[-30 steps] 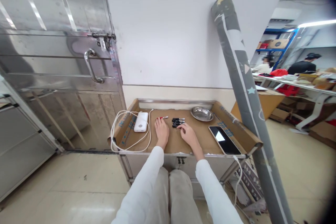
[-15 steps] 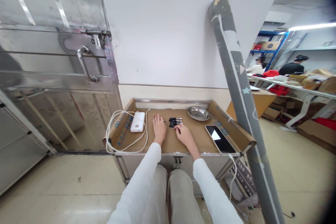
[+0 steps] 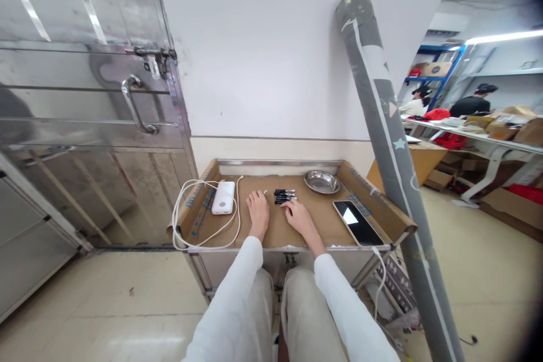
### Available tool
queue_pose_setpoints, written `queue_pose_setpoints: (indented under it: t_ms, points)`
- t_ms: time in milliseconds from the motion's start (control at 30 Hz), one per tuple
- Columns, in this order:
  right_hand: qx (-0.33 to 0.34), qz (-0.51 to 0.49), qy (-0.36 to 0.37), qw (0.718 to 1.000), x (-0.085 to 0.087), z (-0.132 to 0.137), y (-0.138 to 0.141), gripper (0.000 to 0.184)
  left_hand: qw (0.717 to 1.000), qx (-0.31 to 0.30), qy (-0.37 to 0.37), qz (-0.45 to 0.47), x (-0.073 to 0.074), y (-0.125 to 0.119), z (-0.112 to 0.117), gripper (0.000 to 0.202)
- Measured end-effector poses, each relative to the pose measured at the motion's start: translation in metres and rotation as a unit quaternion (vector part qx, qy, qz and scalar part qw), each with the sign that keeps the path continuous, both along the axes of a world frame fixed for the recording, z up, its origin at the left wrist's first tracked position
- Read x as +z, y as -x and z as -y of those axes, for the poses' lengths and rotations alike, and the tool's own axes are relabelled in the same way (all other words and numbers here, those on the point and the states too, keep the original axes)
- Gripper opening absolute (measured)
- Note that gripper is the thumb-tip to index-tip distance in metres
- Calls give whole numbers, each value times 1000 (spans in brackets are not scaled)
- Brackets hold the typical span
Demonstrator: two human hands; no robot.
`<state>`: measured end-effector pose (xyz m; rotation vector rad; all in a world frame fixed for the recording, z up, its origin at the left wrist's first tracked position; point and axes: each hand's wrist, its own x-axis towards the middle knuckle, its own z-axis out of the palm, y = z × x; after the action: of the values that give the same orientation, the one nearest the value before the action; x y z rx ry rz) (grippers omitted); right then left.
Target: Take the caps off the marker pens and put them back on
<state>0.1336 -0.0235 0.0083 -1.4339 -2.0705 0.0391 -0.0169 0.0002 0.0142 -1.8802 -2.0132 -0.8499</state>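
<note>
1. Two white-sleeved forearms reached forward from above the knees onto the cardboard-lined tray [image 3: 384, 209].
2. The left hand [image 3: 258, 213] lay flat, palm down, fingers together and grasping nothing; a small silver-tipped piece [image 3: 265, 192] sat just beyond its fingertips.
3. The right hand [image 3: 298, 216] rested palm down, fingers loosely spread, empty, its fingertips just beside the row of black pens [image 3: 284, 197].
4. Farther off lay a white power bank [image 3: 223, 197], a phone [image 3: 357, 223] and a steel dish [image 3: 322, 182].
</note>
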Motion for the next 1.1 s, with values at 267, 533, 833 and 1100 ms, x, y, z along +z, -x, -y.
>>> queue_pose_setpoints:
  t_ms: [267, 533, 833, 1100]
  points:
    - [-21, -104, -69, 992, 5, 0, -1, 43, 935, -347, -20, 69, 10, -4, 13, 22]
    - [24, -100, -37, 994, -2, -6, -3, 29, 895, -401, -90, 175, 10, -4, 11, 15]
    - [56, -147, -57, 986, -9, -12, -5, 29, 896, -368, -103, 227, 16, 1, 20, 20]
    - [26, -166, -47, 985, -6, -10, -8, 29, 895, -300, -143, 297, 18, 7, 19, 20]
